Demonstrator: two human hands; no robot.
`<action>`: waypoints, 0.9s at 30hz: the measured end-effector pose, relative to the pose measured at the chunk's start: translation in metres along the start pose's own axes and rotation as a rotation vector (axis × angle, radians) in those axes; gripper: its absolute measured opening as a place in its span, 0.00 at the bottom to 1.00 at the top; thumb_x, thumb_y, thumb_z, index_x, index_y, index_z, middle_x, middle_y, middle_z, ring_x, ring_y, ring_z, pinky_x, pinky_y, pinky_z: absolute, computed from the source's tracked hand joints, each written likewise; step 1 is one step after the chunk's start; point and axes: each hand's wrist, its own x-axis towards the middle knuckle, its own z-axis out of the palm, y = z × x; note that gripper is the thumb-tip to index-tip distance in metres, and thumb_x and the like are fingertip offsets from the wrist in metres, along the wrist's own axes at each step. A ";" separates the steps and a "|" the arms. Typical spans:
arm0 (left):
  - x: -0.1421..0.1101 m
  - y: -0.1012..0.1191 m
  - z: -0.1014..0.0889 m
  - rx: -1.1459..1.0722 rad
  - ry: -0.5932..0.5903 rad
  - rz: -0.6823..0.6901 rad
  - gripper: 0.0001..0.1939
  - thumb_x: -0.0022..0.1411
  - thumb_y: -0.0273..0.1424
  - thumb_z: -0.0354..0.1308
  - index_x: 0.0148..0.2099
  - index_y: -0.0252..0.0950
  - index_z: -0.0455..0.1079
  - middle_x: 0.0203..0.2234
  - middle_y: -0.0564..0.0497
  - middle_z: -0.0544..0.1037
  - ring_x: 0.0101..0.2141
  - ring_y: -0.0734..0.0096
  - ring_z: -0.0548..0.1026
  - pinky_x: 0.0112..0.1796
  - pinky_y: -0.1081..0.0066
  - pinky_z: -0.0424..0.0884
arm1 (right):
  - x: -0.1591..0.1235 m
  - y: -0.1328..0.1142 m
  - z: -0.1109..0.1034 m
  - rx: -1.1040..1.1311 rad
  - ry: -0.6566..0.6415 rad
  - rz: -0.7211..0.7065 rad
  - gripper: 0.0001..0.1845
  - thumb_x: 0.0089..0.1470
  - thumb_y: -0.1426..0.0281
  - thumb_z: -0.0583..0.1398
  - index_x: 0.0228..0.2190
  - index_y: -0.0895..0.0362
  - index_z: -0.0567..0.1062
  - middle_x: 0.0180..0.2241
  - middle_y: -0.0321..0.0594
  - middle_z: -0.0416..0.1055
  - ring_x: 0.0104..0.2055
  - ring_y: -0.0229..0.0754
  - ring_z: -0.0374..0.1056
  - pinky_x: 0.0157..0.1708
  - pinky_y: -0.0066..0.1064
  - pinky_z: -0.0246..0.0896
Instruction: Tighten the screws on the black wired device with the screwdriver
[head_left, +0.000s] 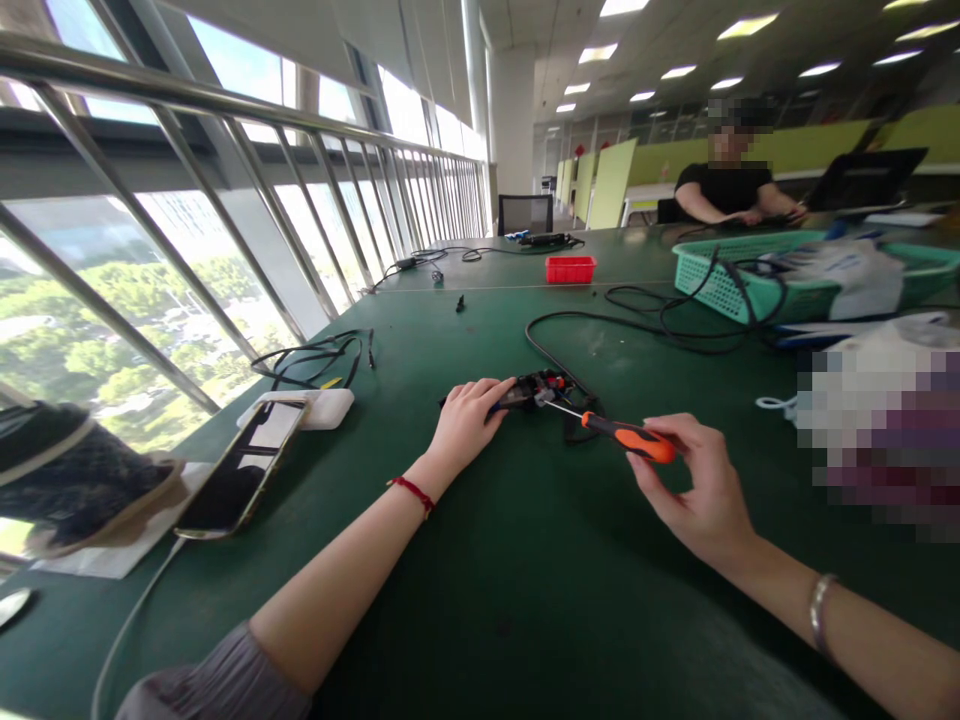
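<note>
Under my left hand (470, 417) lies a dark handheld device (517, 393) with its inner parts exposed at the right end; my fingers wrap over its left part and press it to the table. My right hand (697, 485) pinches the orange and black handle of a screwdriver (634, 437) between thumb and fingers. The screwdriver's thin shaft points left, and its tip reaches the exposed end of the device. Whether it sits in a screw is too small to tell. A black cable (551, 335) runs from near the device toward the back right.
On the left, a phone (244, 470) leans on a white box (330, 408) beside coiled black cables (315, 358). Farther back stands a small red bin (570, 270). A green basket (720, 285) holding bags is at right. Across the table sits a person (724, 180). Metal railing (315, 180) borders the left.
</note>
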 end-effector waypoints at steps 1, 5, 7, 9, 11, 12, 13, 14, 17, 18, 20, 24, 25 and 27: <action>0.000 0.000 0.000 0.001 0.002 0.002 0.23 0.63 0.27 0.53 0.60 0.41 0.61 0.49 0.49 0.73 0.46 0.63 0.71 0.49 0.61 0.64 | 0.000 0.000 -0.001 0.000 -0.014 -0.006 0.18 0.53 0.72 0.59 0.46 0.55 0.65 0.36 0.41 0.71 0.35 0.40 0.72 0.33 0.30 0.70; 0.000 -0.001 0.001 0.001 0.003 0.003 0.23 0.63 0.27 0.53 0.60 0.41 0.61 0.49 0.49 0.73 0.46 0.63 0.71 0.49 0.62 0.64 | 0.002 -0.005 -0.004 0.017 -0.177 0.038 0.08 0.56 0.70 0.58 0.40 0.54 0.67 0.28 0.35 0.72 0.26 0.36 0.70 0.26 0.26 0.66; 0.000 -0.001 0.001 0.001 0.002 0.005 0.23 0.63 0.27 0.53 0.60 0.40 0.61 0.49 0.49 0.73 0.46 0.63 0.71 0.49 0.62 0.64 | 0.003 -0.008 -0.006 0.030 -0.259 0.091 0.05 0.58 0.69 0.56 0.37 0.54 0.68 0.23 0.31 0.70 0.20 0.33 0.66 0.21 0.24 0.62; 0.000 -0.001 0.000 0.001 0.001 0.006 0.23 0.63 0.27 0.53 0.60 0.40 0.61 0.49 0.50 0.73 0.46 0.63 0.70 0.49 0.62 0.64 | 0.005 -0.010 -0.006 0.052 -0.284 0.139 0.05 0.59 0.69 0.54 0.38 0.55 0.68 0.19 0.29 0.68 0.16 0.31 0.62 0.18 0.23 0.59; 0.000 0.000 0.000 0.000 -0.001 0.003 0.23 0.63 0.27 0.53 0.60 0.40 0.61 0.49 0.49 0.73 0.46 0.63 0.70 0.49 0.62 0.64 | 0.005 -0.010 -0.006 0.057 -0.252 0.171 0.08 0.59 0.68 0.54 0.41 0.55 0.67 0.19 0.29 0.68 0.17 0.32 0.64 0.19 0.23 0.61; 0.000 0.000 0.000 0.001 -0.003 0.003 0.23 0.63 0.27 0.53 0.60 0.40 0.61 0.49 0.49 0.73 0.46 0.63 0.70 0.49 0.62 0.64 | 0.005 -0.010 -0.005 0.045 -0.217 0.173 0.10 0.58 0.67 0.54 0.43 0.56 0.66 0.21 0.31 0.70 0.19 0.34 0.66 0.21 0.24 0.62; 0.000 0.000 0.000 0.002 -0.003 0.002 0.23 0.63 0.27 0.53 0.60 0.40 0.61 0.49 0.49 0.73 0.46 0.63 0.70 0.49 0.62 0.64 | 0.005 -0.008 -0.004 0.025 -0.172 0.162 0.12 0.57 0.67 0.55 0.43 0.56 0.65 0.24 0.33 0.71 0.22 0.35 0.69 0.23 0.25 0.65; 0.000 0.000 0.000 0.003 -0.004 0.001 0.23 0.63 0.27 0.53 0.60 0.40 0.61 0.49 0.49 0.72 0.46 0.63 0.71 0.49 0.62 0.65 | 0.004 -0.007 -0.003 0.001 -0.125 0.140 0.13 0.56 0.66 0.57 0.44 0.56 0.65 0.28 0.36 0.72 0.26 0.37 0.71 0.25 0.26 0.66; 0.000 0.000 0.000 0.002 -0.003 -0.002 0.23 0.63 0.27 0.53 0.60 0.41 0.61 0.49 0.49 0.72 0.46 0.63 0.71 0.49 0.62 0.64 | 0.002 -0.004 -0.001 -0.030 -0.034 0.058 0.15 0.54 0.69 0.59 0.44 0.55 0.65 0.35 0.41 0.72 0.33 0.40 0.73 0.31 0.29 0.69; 0.000 0.000 0.000 0.000 -0.002 -0.003 0.23 0.63 0.27 0.52 0.60 0.41 0.61 0.49 0.49 0.72 0.46 0.63 0.71 0.49 0.62 0.64 | 0.002 -0.003 -0.001 -0.029 -0.028 0.042 0.15 0.54 0.70 0.59 0.44 0.55 0.65 0.35 0.41 0.72 0.34 0.40 0.73 0.31 0.30 0.69; 0.000 0.000 0.000 -0.005 -0.002 -0.002 0.23 0.63 0.27 0.52 0.60 0.41 0.61 0.49 0.49 0.73 0.47 0.63 0.70 0.49 0.62 0.64 | 0.001 -0.003 -0.002 -0.016 -0.065 0.045 0.13 0.54 0.69 0.59 0.43 0.54 0.66 0.33 0.39 0.72 0.32 0.40 0.73 0.30 0.29 0.69; 0.000 0.000 -0.001 -0.005 -0.006 -0.002 0.23 0.64 0.27 0.52 0.60 0.41 0.61 0.49 0.49 0.72 0.47 0.63 0.70 0.49 0.61 0.64 | 0.002 -0.007 -0.004 0.034 -0.239 0.120 0.06 0.58 0.67 0.56 0.38 0.54 0.68 0.25 0.33 0.73 0.21 0.34 0.69 0.21 0.25 0.64; 0.000 0.000 -0.001 -0.005 -0.008 -0.001 0.22 0.64 0.27 0.52 0.60 0.41 0.61 0.49 0.49 0.72 0.47 0.63 0.71 0.49 0.61 0.64 | 0.003 -0.007 -0.004 0.045 -0.248 0.134 0.06 0.58 0.67 0.55 0.38 0.54 0.68 0.24 0.32 0.72 0.20 0.33 0.68 0.20 0.24 0.63; 0.000 0.000 -0.002 -0.004 -0.013 0.001 0.23 0.63 0.27 0.52 0.60 0.40 0.61 0.49 0.49 0.72 0.47 0.63 0.71 0.49 0.61 0.65 | 0.004 -0.007 -0.004 0.053 -0.199 0.135 0.07 0.59 0.68 0.55 0.40 0.54 0.68 0.24 0.32 0.72 0.19 0.33 0.68 0.20 0.23 0.63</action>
